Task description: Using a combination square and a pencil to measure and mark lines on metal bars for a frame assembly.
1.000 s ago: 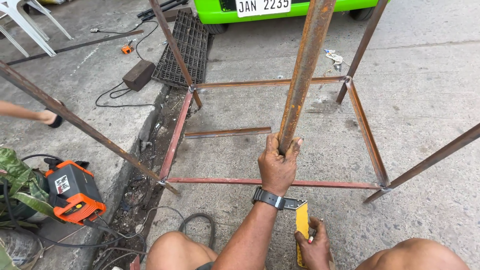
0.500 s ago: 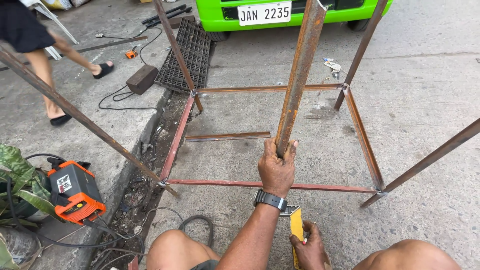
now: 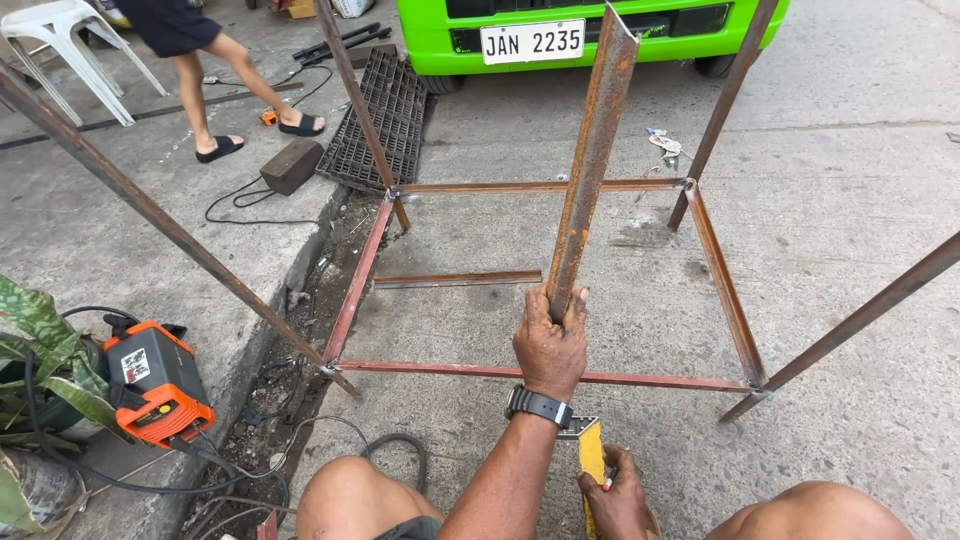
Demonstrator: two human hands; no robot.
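Change noted: the rusty angle bar (image 3: 588, 170) stands as it did a second ago, upright with a slight lean away from the person. The grip on it is unchanged. Only the bystander by the white plastic chair (image 3: 62, 45) has walked further into view. The work is therefore at a holding stage, the bar being steadied in place.

Left hand (image 3: 549, 345): fingers wrapped tight round the bar's lower end, just above the near rail of the rectangular steel frame (image 3: 722, 290) lying on the concrete ground (image 3: 850, 200).

Right hand (image 3: 617, 490): closed round a yellow tool (image 3: 591, 455), low by the knee.

Bar condition: heavily rusted, straight, top end cut square. An orange welding machine (image 3: 152, 382) sits at the kerb.
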